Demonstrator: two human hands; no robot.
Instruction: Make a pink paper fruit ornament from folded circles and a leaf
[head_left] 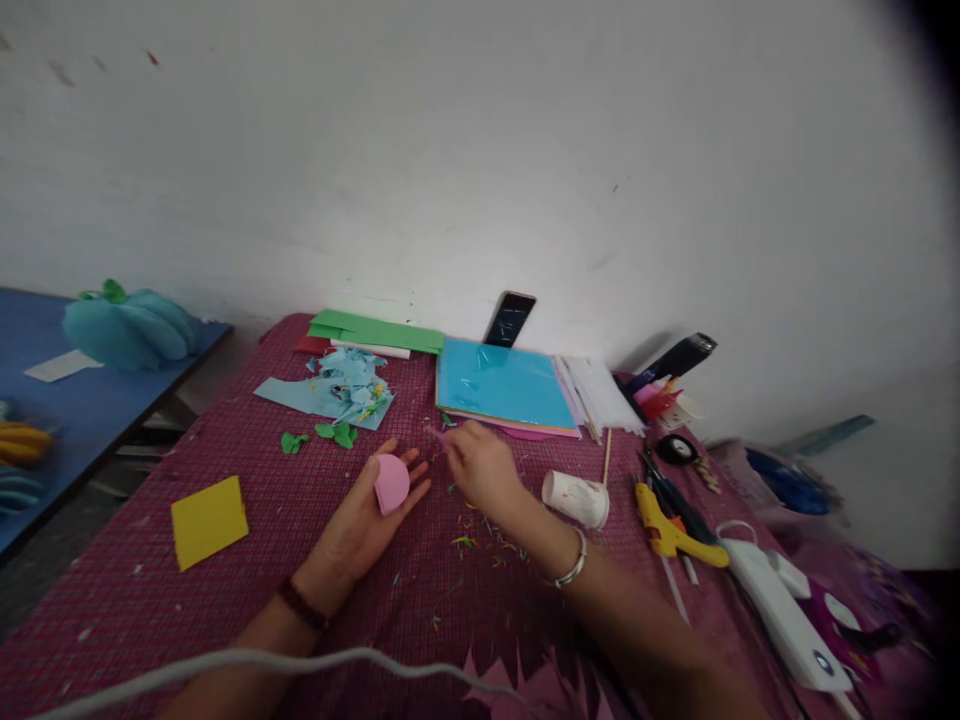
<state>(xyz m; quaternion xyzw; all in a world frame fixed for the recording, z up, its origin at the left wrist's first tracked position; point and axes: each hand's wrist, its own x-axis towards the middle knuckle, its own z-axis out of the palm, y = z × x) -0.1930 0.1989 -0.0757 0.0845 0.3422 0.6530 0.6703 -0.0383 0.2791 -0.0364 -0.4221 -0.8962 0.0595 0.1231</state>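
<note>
My left hand [367, 515] lies palm up on the red checked tablecloth [247, 590], its fingers curled lightly round a pink rounded paper piece [391, 483]. To its right, my right hand [480, 467] is closed in a pinch on a small pink paper bit [438, 436], just in front of the stack of blue paper sheets [502, 385]. A silver bangle circles my right wrist and a dark bead band my left one.
A yellow square sheet [209, 520] lies at the left, green leaf cutouts [337, 433] and light blue scraps [341, 385] behind. A tipped paper cup [576, 497], a yellow glue gun [671, 530], scissors, tape and a phone [510, 318] against the wall are nearby.
</note>
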